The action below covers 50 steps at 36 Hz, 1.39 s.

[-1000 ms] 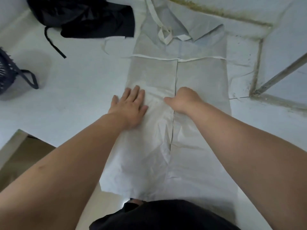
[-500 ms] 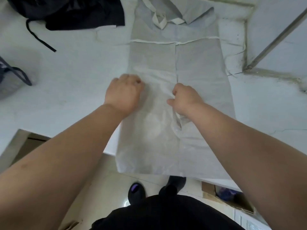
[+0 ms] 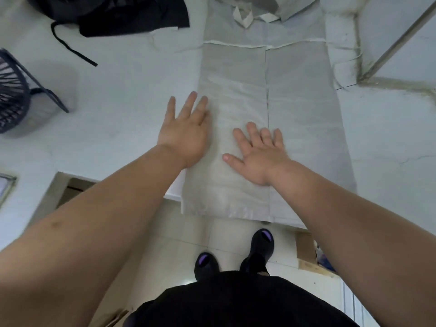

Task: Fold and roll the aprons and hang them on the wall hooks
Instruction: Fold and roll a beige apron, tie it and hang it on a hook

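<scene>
A: How are the hands?

B: Both flat. The left hand [image 3: 186, 133] has straight, spread fingers [image 3: 192, 102] lying along the left edge of the grey apron [image 3: 302, 114], its outer side over the bare counter [image 3: 118, 102]. The right hand [image 3: 259, 156] presses palm-down, fingers splayed, just left of the line where the two folded sides meet. Neither hand holds anything.

A: And the apron?

B: It lies lengthwise on the counter as a long strip, sides folded in, with its near end hanging over the counter's edge above the shoes [image 3: 262, 244]. A black cloth [image 3: 132, 17] lies well apart at the far left, and a dark basket [image 3: 11, 90] sits at the left.

A: What changed?

B: Half a second ago both hands were curled, the right one bunching fabric at the middle line. Now they are spread, and that pucker is gone.
</scene>
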{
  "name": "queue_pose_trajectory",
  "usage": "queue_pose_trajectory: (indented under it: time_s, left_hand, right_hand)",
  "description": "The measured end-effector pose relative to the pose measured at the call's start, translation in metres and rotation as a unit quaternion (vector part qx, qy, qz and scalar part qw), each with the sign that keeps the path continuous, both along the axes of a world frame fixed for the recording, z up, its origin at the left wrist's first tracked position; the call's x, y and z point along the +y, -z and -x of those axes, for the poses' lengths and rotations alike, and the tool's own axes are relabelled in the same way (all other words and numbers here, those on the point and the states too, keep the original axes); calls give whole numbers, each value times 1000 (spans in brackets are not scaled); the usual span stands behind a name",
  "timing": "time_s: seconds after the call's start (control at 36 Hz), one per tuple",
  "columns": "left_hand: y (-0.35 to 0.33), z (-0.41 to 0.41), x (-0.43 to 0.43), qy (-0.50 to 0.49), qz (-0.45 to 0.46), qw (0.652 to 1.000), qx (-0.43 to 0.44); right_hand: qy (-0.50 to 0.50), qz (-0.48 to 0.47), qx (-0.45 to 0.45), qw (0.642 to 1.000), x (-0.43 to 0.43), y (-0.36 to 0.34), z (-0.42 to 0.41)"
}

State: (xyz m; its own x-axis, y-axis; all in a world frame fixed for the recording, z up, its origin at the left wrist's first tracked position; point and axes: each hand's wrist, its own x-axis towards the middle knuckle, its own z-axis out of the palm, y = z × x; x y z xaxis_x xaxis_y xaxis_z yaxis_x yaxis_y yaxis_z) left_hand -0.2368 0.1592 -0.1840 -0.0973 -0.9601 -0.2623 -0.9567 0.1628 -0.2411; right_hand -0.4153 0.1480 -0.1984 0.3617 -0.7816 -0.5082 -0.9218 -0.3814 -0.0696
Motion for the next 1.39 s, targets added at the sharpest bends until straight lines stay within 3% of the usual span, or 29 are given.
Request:
queue_pose_trajectory:
  time_s: [0.08, 0.14, 0.22, 0.44, 0.5, 0.56, 0.61, 0.69, 0.75, 0.83, 1.11, 1.19, 1.28, 1.39]
  left_hand:
    - [6, 10, 20, 0, -22, 988, 151]
    - [14, 7, 31, -31, -62, 980, 184]
    - [20, -8, 31, -42, -65, 985, 155]
    - [16, -7, 28, -82, -66, 990, 92]
    - [12, -4, 30, -78, -43, 991, 96]
    - [8, 1, 35, -65, -28, 988, 134]
    - [6, 8, 40, -57, -38, 982, 175]
    - [10, 19, 43, -51, -66, 982, 172]
    - [14, 23, 43, -59, -82, 982, 159]
    - [19, 26, 45, -57, -86, 986, 133]
    - [18, 17, 45, -42, -80, 987, 134]
    - [13, 23, 50, 33, 35, 986, 162]
    - [11, 31, 56, 136, 132, 946, 261]
    - [8, 31, 70, 138, -8, 944, 301]
  right_hand:
    - [12, 15, -18, 1000, 2, 2, -12]
    - [9, 37, -42, 998, 5, 1, -15]
    - [-4, 64, -77, 995, 10, 2, -5]
    - [47, 38, -41, 997, 18, 3, 7]
    - [71, 19, -102, 992, 14, 0, 9]
    - [142, 21, -228, 963, 12, -7, 13]
    - [207, 84, -291, 930, 11, -12, 18]
    - [235, 192, -135, 943, 12, -10, 29]
    - [254, 143, -54, 955, 18, -8, 35]
    - [204, 54, -36, 977, 30, -1, 39]
    - [79, 67, -68, 992, 57, -1, 51]
    - [66, 107, -130, 983, 64, -2, 50]
    - [85, 137, -162, 973, 64, -9, 47]
    - [98, 55, -187, 976, 63, -19, 43]
